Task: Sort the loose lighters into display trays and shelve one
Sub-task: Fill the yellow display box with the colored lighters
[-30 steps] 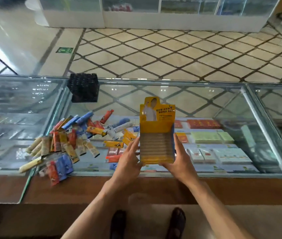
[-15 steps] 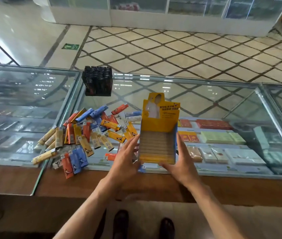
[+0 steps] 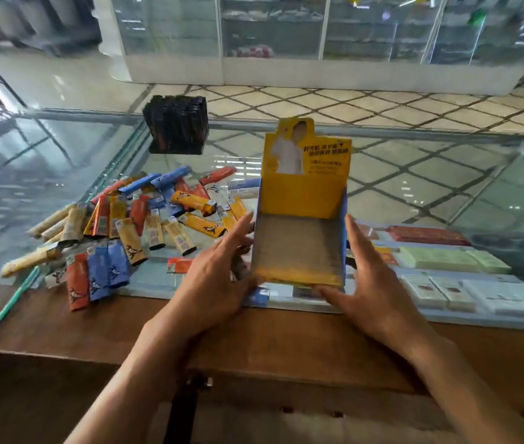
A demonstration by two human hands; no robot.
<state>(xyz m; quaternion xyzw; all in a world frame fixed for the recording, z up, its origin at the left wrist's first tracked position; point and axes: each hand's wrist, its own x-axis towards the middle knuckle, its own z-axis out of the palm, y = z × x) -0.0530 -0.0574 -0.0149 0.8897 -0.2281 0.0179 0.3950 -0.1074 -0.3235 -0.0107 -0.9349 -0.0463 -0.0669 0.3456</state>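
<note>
An empty yellow cardboard display tray point(image 3: 299, 248) with a tall printed back card stands on the glass counter in the middle of the view. My left hand point(image 3: 212, 280) lies against its left side with straight fingers. My right hand point(image 3: 372, 290) lies against its right side, thumb along the tray's front edge. A heap of loose lighters point(image 3: 132, 225) in orange, blue, yellow and tan wrappers is spread on the glass to the left of the tray, some close behind my left hand.
A black block of packed lighters point(image 3: 176, 125) stands at the far edge of the glass counter point(image 3: 446, 187). Boxed goods point(image 3: 440, 261) show under the glass on the right. A wooden ledge point(image 3: 270, 334) runs along the near side. Tiled floor and white cabinets lie beyond.
The view has shifted and drawn closer to the counter. Both hands stay at the tray's sides, and the tray keeps its place beside the lighter heap.
</note>
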